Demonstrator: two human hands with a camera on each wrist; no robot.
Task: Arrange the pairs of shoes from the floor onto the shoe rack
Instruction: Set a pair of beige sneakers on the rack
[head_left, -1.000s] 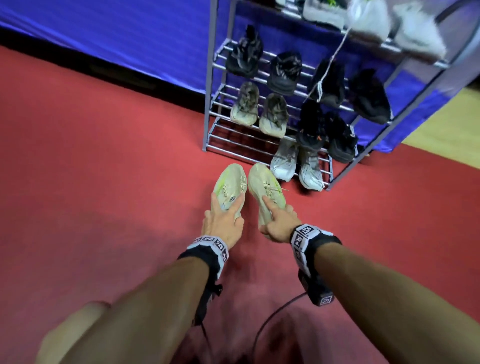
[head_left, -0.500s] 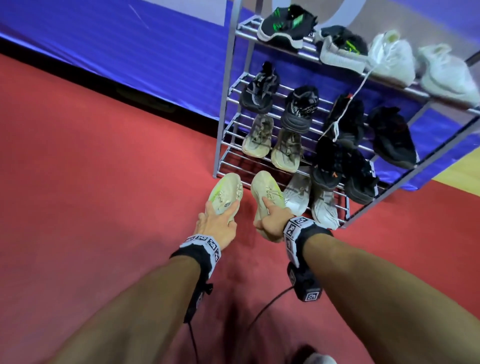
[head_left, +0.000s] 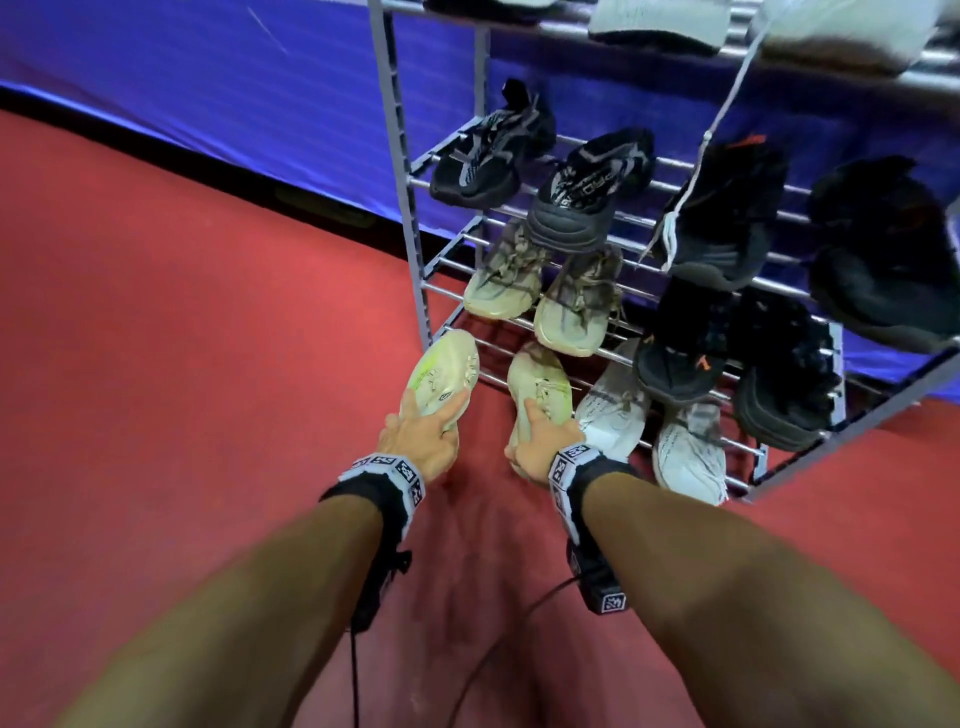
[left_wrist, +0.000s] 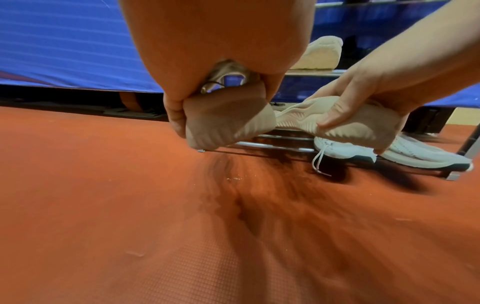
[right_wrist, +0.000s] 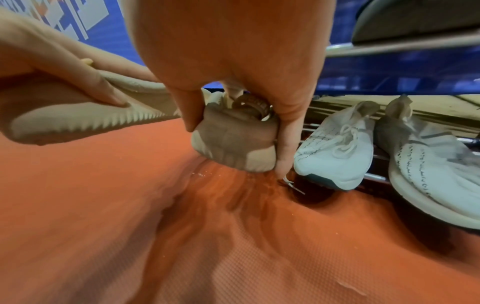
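My left hand (head_left: 428, 423) grips the heel of one pale beige-green sneaker (head_left: 444, 374). Its toe reaches the left end of the grey metal shoe rack's (head_left: 410, 223) lowest bars (head_left: 491, 358). My right hand (head_left: 537, 441) grips the heel of the matching sneaker (head_left: 543, 382), just to the right, its toe over the same bars. In the left wrist view my fingers wrap the ribbed heel (left_wrist: 228, 123) above the red floor. In the right wrist view the right hand clamps the other heel (right_wrist: 233, 142), which also hangs above the floor.
A white knit pair (head_left: 613, 415) fills the bottom shelf right of my right hand, with a loose lace (right_wrist: 292, 185) on the floor. Beige, black and grey shoes crowd the upper shelves. A blue curtain (head_left: 208, 104) hangs behind. Red mat (head_left: 208, 415) spreads to the left.
Both hands have carried the pale sneakers forward, from the open floor up to the rack's bottom left bars. The grips have not changed.
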